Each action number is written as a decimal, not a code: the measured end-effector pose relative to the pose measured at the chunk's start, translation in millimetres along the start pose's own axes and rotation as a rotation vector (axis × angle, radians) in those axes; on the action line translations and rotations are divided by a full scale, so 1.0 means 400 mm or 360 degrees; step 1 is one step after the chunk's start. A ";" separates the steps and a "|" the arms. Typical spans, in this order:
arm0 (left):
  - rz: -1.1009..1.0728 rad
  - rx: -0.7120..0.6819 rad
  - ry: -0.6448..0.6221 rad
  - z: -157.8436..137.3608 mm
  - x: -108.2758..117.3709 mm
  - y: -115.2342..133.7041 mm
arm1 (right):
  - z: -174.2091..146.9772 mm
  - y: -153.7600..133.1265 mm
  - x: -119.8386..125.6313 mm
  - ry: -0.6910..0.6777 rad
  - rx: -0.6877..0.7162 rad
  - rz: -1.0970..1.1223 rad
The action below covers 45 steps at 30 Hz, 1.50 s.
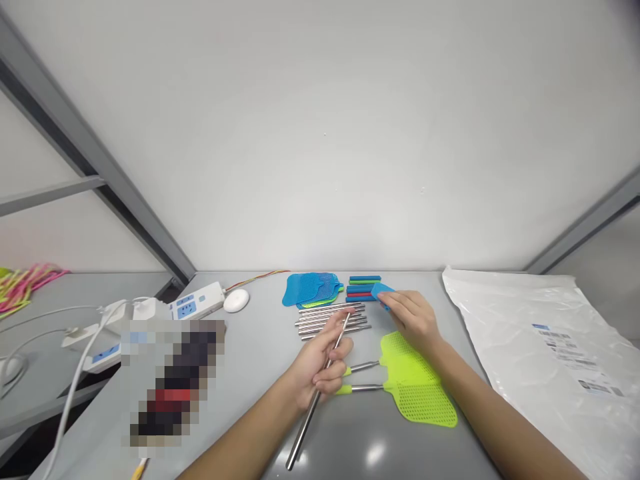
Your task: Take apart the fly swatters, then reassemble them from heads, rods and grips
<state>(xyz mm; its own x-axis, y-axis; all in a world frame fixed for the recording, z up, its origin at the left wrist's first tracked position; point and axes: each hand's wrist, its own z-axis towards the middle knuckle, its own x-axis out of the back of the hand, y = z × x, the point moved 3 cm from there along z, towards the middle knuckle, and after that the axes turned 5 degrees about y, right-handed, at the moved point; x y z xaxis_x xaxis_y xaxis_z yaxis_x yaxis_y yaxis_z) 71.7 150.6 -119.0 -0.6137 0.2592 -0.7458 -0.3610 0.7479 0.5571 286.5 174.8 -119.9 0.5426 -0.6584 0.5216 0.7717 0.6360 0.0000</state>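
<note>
My left hand is closed round a slim metal rod, which slants from lower left to upper right, its index finger stretched along it. My right hand is closed on a flat blue plastic piece; the palm and fingers hide much of it. Several metal rods lie side by side just beyond my left hand. Blue mesh fly swatter heads are stacked behind them. Coloured handle tubes, blue, green and red, lie beside my right fingertips. Two yellow-green fly swatters overlap below my right hand.
A large white plastic mailing bag covers the right side of the table. To the left are white power strips with cables, a round white device and a blurred dark object. A wall rises behind the table.
</note>
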 end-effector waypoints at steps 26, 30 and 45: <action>-0.0473 -0.0453 0.0167 0.013 0.076 0.069 | 0.166 -0.017 -0.139 -0.0283 -0.1502 0.0767; -0.0556 -0.0409 0.0201 0.010 0.086 0.078 | 0.207 -0.030 -0.267 -0.0307 -0.1554 0.0841; -0.0348 -0.0720 0.0762 -0.010 0.169 0.170 | 0.220 -0.092 -0.368 -0.0689 -0.0940 0.0291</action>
<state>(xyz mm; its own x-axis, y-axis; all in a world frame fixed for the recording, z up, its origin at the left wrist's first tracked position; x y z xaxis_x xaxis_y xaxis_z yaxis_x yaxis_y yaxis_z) 2.9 216.5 -129.9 -0.6981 -0.2443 -0.6730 -0.7052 0.3970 0.5874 148.9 283.8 -121.5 0.5945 -0.2683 0.7580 0.7974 0.3183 -0.5127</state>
